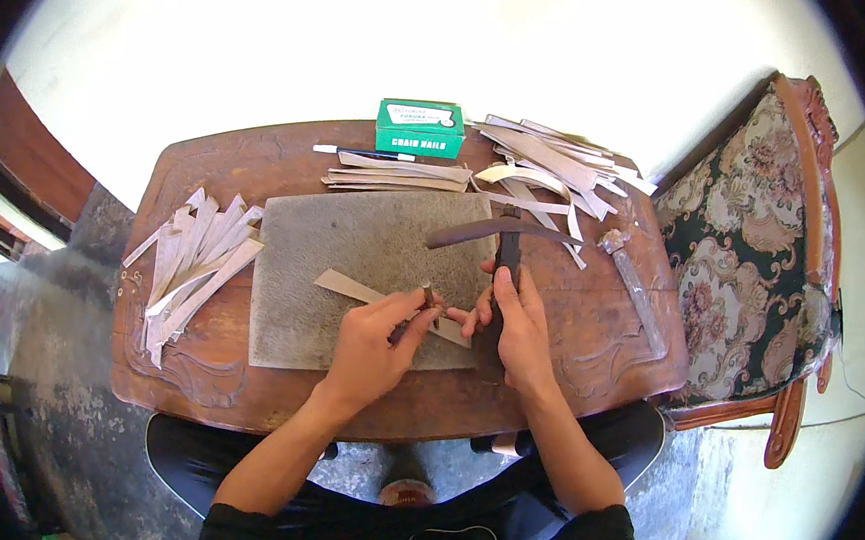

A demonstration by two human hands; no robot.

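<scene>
My left hand (pixel 380 339) pinches a small dark punch-like tool (pixel 428 296) upright on a pale strip (pixel 351 286) that lies slanted across a grey stone slab (pixel 353 254). My right hand (pixel 517 321) grips the dark handle of a hammer-like tool (pixel 508 237) with a long curved head, held just to the right of the small tool, its head above the slab's right edge. Fingertips of both hands meet over the strip's right end.
The slab lies on a small carved wooden table (pixel 249 162). Several cut strips lie in a heap at the left (pixel 193 253) and another at the back right (pixel 550 168). A green box (pixel 420 129), a pen (pixel 360 153), a metal hammer (pixel 632 279) and an upholstered chair (pixel 755 252) are nearby.
</scene>
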